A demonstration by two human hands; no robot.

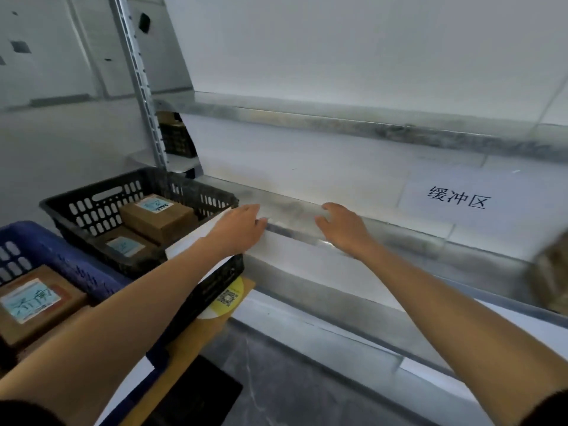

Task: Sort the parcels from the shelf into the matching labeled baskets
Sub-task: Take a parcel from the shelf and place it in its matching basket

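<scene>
The left hand [242,229] reaches forward with its fingers straight and close together, the tips at the front lip of the metal shelf [295,210]; it holds nothing. The right hand [341,226] is beside it, a little apart, palm down, with loosely bent fingers over the same lip, and it also holds nothing. Whether either hand actually presses on the metal cannot be told.

Under the left wrist, a white sheet [196,241] lies against the near wall of a black basket [92,207]. Two cardboard parcels with blue-and-white labels are in that basket, one [159,216] resting partly on the other [123,245]. Nearer the person on the left is a blue basket [46,244] holding another labelled parcel [30,299]. A yellow round sticker [229,298] with a QR code shows below the black basket's corner.

On the shelf board to the right is a paper sign [455,196] reading 缓冲区. At the far right edge a brown shape [550,278], too blurred to identify, is on the shelf.
</scene>
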